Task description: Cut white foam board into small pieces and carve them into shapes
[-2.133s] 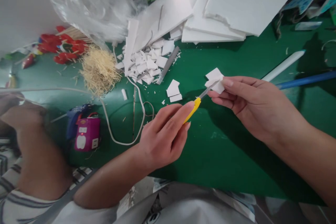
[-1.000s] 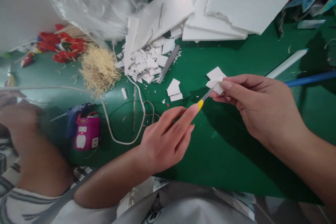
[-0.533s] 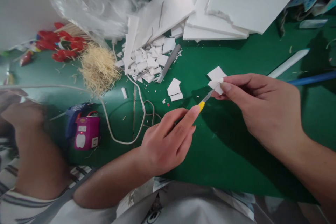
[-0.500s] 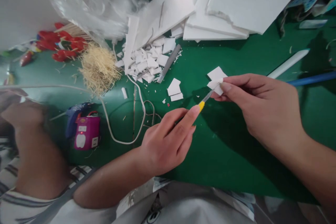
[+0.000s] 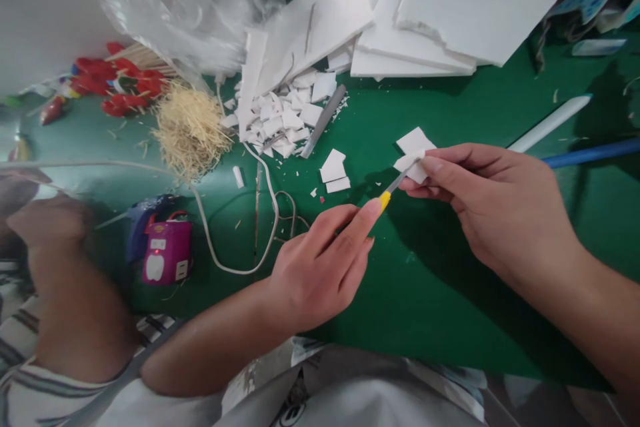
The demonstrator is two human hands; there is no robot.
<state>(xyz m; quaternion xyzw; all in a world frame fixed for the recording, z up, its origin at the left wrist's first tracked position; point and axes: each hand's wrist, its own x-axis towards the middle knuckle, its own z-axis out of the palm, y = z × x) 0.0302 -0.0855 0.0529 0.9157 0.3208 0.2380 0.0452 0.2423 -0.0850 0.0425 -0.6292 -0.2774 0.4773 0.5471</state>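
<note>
My left hand (image 5: 320, 267) is closed round a small knife with a yellow handle (image 5: 384, 201). The thin blade (image 5: 397, 181) points up and right, its tip at a small white foam piece (image 5: 410, 161). Thumb and fingers of my right hand (image 5: 500, 207) pinch that piece. Another white square piece (image 5: 416, 141) shows just behind it; whether my fingers touch it I cannot tell. Two white cut pieces (image 5: 333, 167) lie on the green table (image 5: 425, 320) to the left of the blade.
Foam scraps (image 5: 283, 117) and a grey stick (image 5: 324, 121) lie behind, below large white sheets (image 5: 450, 7). Left are a straw pile (image 5: 193, 127), a purple box (image 5: 167, 252), a cord (image 5: 203, 213) and another person's arm (image 5: 70, 280). White and blue rods (image 5: 595, 152) lie right.
The view has shifted very slightly. My right hand and the pinched foam piece have tilted a little against the blade; both holds are the same.
</note>
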